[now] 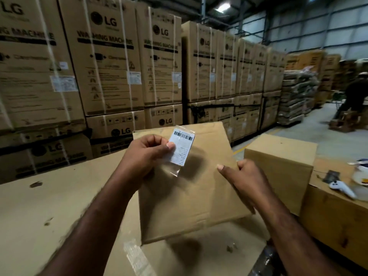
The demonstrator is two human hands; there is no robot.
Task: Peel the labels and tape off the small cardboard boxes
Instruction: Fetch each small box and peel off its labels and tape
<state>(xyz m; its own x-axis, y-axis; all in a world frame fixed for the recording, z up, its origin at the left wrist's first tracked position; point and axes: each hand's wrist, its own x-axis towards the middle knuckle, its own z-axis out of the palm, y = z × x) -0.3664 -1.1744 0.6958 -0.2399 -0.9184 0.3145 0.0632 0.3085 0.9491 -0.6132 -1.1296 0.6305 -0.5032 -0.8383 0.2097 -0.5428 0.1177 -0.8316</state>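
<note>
A small brown cardboard box (191,198) stands tilted on the big cardboard work surface in front of me. My left hand (145,154) pinches a white barcode label (181,146) stuck to a strip of clear tape, lifted off the box's upper left face. The tape's lower end hangs loose near the box face. My right hand (245,176) grips the box's right edge, thumb lying on the top face.
A second brown box (282,166) sits to the right. A white controller (341,188) and a dish lie on the surface at far right. Clear tape (133,255) is stuck on the work surface (49,206) near me. Stacked washing-machine cartons (107,62) fill the background; a person (356,96) stands far right.
</note>
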